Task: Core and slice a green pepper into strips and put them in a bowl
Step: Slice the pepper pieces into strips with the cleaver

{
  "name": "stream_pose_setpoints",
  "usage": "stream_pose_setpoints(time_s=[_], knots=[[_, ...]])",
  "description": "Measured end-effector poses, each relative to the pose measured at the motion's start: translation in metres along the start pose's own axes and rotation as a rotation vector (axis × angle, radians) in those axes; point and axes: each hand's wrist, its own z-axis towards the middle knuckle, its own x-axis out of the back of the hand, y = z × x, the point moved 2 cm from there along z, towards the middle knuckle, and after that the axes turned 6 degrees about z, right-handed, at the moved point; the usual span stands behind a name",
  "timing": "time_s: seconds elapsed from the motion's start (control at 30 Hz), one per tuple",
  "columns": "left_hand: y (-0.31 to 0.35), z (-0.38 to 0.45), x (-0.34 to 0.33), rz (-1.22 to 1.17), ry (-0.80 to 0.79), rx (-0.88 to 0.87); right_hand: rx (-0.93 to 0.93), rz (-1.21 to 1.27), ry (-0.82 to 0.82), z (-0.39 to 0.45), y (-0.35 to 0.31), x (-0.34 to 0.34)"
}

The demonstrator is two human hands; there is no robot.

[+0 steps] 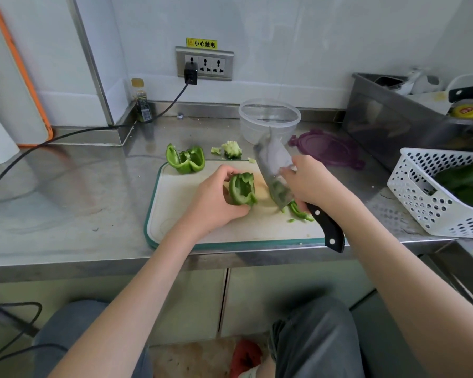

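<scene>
On the white cutting board [180, 214], my left hand [216, 200] grips a hollow green pepper half [242, 189], open side facing me. My right hand [311, 184] holds a cleaver [273, 170] where blade meets black handle, the blade tilted up and away from the board and blurred. A few cut green strips [299, 211] lie under my right hand. The other pepper half [186, 159] rests at the board's far left corner. The pale core [231, 150] sits just beyond the board. A clear plastic bowl [269, 118] stands behind, with nothing visible inside.
A purple lid [328, 148] lies right of the bowl. A white perforated basket [434, 192] holding more green peppers stands at the right. A steel tub [393, 118] with utensils is behind it. A black cable [66, 137] crosses the counter at left near a small bottle [142, 102].
</scene>
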Motion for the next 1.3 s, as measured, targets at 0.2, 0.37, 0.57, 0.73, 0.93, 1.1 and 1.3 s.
stream_pose_setpoints(time_s=[0.2,0.37,0.57,0.73,0.93,1.1,1.3], knots=[[-0.004,0.003,0.001,0.173,0.044,0.009,0.023,0.07,-0.072,-0.005,-0.013,-0.005],[-0.012,0.008,-0.002,0.19,0.038,0.056,0.022,0.08,-0.119,-0.005,-0.018,-0.009],[-0.011,0.008,-0.001,0.135,0.056,0.057,0.034,0.129,-0.052,-0.006,-0.024,-0.004],[-0.011,0.008,-0.001,0.109,0.056,0.05,-0.007,0.122,-0.103,-0.004,-0.026,-0.006],[-0.008,0.006,0.003,0.038,0.054,0.063,-0.014,0.088,-0.116,-0.002,-0.03,-0.008],[-0.008,0.005,0.003,0.02,0.047,0.074,0.033,0.034,-0.052,-0.003,-0.036,-0.012],[-0.009,0.007,0.003,0.052,0.043,0.095,-0.054,0.037,-0.075,0.002,-0.04,-0.027]])
